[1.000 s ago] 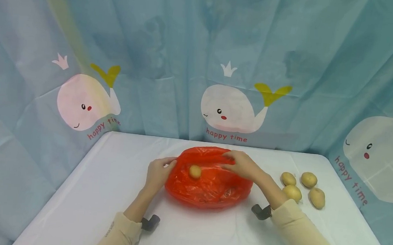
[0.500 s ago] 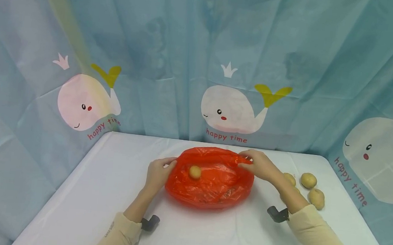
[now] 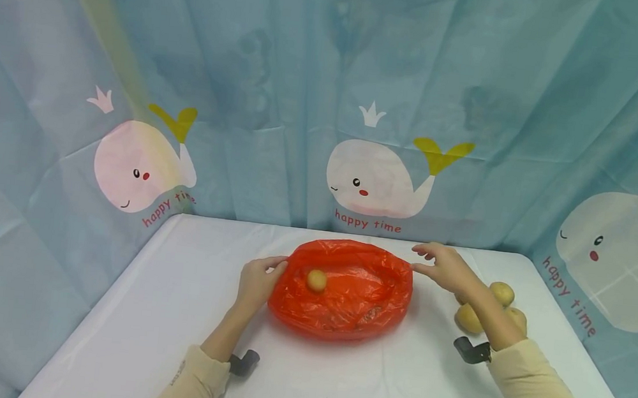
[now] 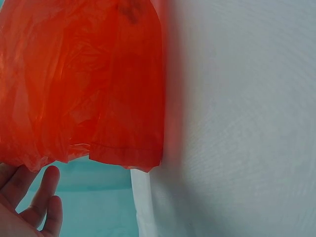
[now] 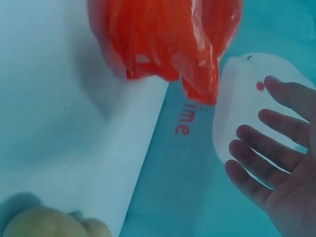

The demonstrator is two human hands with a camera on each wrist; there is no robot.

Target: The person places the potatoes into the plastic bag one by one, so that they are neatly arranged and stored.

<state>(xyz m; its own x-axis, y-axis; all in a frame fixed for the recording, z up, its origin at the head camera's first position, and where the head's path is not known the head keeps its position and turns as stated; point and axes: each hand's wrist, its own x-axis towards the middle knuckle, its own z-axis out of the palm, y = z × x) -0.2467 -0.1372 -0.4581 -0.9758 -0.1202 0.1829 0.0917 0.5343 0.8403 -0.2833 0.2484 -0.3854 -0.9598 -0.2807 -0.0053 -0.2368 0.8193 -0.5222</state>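
Note:
A red plastic bag [image 3: 343,304] stands with its mouth spread on the white table, and one potato [image 3: 317,281] shows inside it at the left. My left hand [image 3: 256,279] pinches the bag's left rim between thumb and fingers; in the left wrist view the bag [image 4: 89,89] hides the tips of some fingers. Just off the bag's right corner is my right hand [image 3: 446,269], fingers spread and holding nothing. The right wrist view shows a gap between this hand [image 5: 281,158] and the bag [image 5: 163,39]. Several potatoes [image 3: 500,293] lie to the right, partly behind my right forearm.
The white-covered table [image 3: 169,313] reaches back to a blue curtain [image 3: 283,93] printed with whales. A dark camera mount [image 3: 244,363] sits on the left wrist, and another mount [image 3: 471,351] on the right.
My right hand has let go of the bag's rim and moved right, away from it. The bag's right side has been pulled outward. My left hand stays where it was.

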